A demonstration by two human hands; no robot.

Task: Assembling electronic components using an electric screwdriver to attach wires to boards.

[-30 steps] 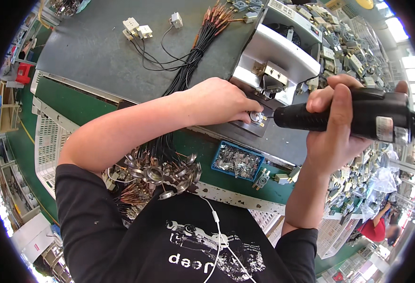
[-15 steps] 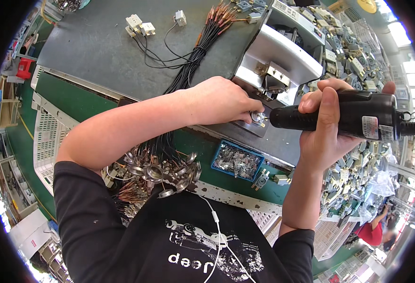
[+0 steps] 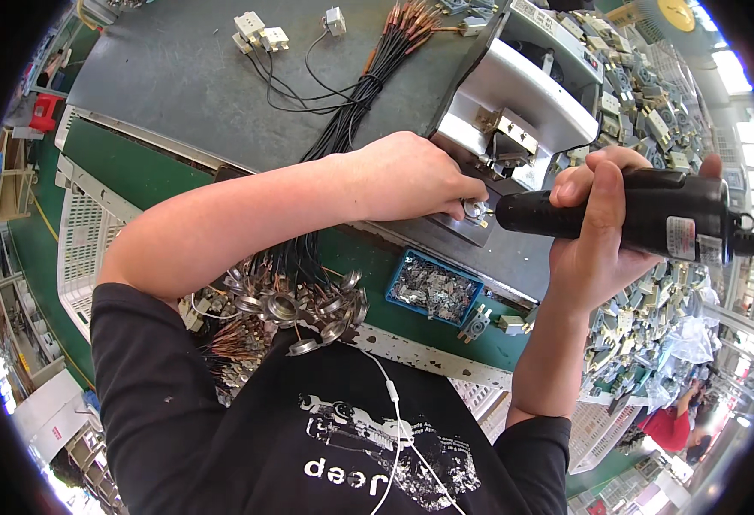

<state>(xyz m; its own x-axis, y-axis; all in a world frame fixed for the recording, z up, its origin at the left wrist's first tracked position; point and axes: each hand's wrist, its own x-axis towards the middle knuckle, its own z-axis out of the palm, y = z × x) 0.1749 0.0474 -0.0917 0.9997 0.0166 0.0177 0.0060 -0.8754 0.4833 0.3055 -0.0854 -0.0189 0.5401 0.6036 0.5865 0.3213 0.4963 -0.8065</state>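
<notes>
My left hand (image 3: 424,178) reaches across the bench, its fingers pinched on a small round metal part (image 3: 475,211) with brass-coloured tabs at a dark block. In my right hand (image 3: 600,210) is a black electric screwdriver (image 3: 634,213), held level with its tip pointing left at that part. The tip sits right at the part; whether it touches a screw is too small to tell. Just beyond stands a machine with a silver cover (image 3: 523,94), and a small white terminal block (image 3: 514,133) sits in its front.
A blue tray (image 3: 435,287) of small metal pieces lies near me. Bundled black wires (image 3: 364,94) cross the bench, with white connectors (image 3: 261,33) at the far left. Metal rings (image 3: 283,307) hang at the near edge. Grey plug parts (image 3: 643,318) pile up at right.
The view has shifted slightly, so the bench things sit a little to the right. Both hands keep their grip, and the screwdriver stays pointed at the round part.
</notes>
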